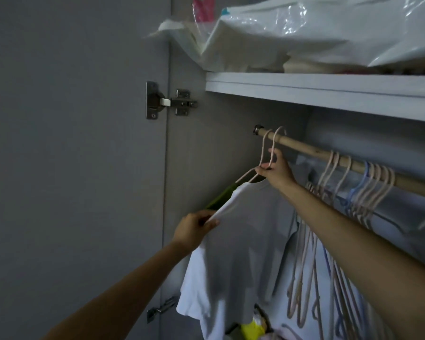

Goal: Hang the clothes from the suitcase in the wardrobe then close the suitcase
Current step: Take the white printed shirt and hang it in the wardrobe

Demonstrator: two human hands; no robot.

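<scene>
The right hand (pixel 276 170) is reaching up to the left end of the rod (pixel 304 149), its fingers pinching the necks of two pale pink hangers (pixel 265 153) just under their hooks. Both hooks are sitting over the rod near its metal end bracket (pixel 257 130). One of these hangers is carrying a white T-shirt (pixel 238 253), which is hanging down in the left part of the wardrobe; a green garment (pixel 222 196) is showing just behind the shirt's left shoulder (whether it is on the second hanger cannot be told).

The left hand (pixel 196 229) is gripping the T-shirt's left shoulder edge, thumb on the front of the cloth and fingers curled behind it.

Further right along the rod a row of bare hangers (pixel 368 185) is hanging, mostly pale pink with a blue one or two among them, and more hangers (pixel 302 278) are dangling lower down beneath the right forearm. Something yellow (pixel 252 328) is lying at the bottom, below the shirt's hem.

Above the rod, the shelf (pixel 329 92) is holding bulky white plastic bags (pixel 292 33). No brand, label or writing can be read anywhere. The open door (pixel 71 155) is standing at left, joined by a metal hinge (pixel 169 101). The suitcase is not in view.
</scene>
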